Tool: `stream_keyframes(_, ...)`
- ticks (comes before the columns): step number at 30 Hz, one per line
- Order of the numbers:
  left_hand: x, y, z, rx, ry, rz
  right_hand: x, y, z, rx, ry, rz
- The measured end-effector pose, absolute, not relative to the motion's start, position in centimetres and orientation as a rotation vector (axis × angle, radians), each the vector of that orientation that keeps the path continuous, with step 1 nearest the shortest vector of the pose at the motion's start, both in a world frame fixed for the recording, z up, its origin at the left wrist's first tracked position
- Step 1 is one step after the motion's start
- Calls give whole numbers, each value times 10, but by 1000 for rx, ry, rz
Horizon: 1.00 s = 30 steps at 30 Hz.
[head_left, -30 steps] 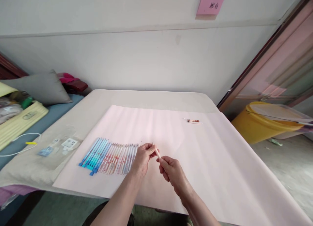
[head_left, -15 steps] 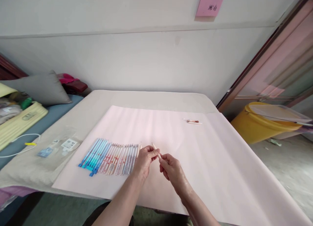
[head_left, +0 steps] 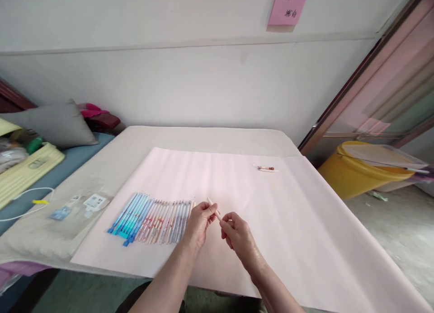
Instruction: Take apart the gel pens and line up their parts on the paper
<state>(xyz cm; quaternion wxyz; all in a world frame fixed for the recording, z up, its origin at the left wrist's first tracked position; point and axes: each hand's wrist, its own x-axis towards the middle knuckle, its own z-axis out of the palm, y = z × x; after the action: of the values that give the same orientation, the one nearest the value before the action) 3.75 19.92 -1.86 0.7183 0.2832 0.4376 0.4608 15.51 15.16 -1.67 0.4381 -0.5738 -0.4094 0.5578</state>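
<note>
- Pink paper (head_left: 288, 227) lies on a table (head_left: 203, 134) by a white wall (head_left: 152, 87).
- Left hand (head_left: 200, 222) and right hand (head_left: 241, 236) both pinch a pale pen (head_left: 218, 216) in their fingers, just right of a row of pens (head_left: 162, 220).
- More pen tip pokes past the left fingers than a second ago, so work on it seems unfinished.

The slim, cream, cylindrical pen (head_left: 218, 216) and the row of slender blue pens (head_left: 136, 215) look like smooth plastic. The broad pale-pink sheet (head_left: 288, 222) looks matt and papery, the grey rectangular cushion (head_left: 57, 125) like matt cloth.
</note>
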Motion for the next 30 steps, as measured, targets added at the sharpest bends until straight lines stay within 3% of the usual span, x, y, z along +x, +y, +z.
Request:
stream_keyframes(12,32,206,-26,469,982,1068,162,148,-8,-1151,-759,1734)
stream_keyframes(30,9,222,-25,232,998,1346,196,157,5,-1273,-847,1679)
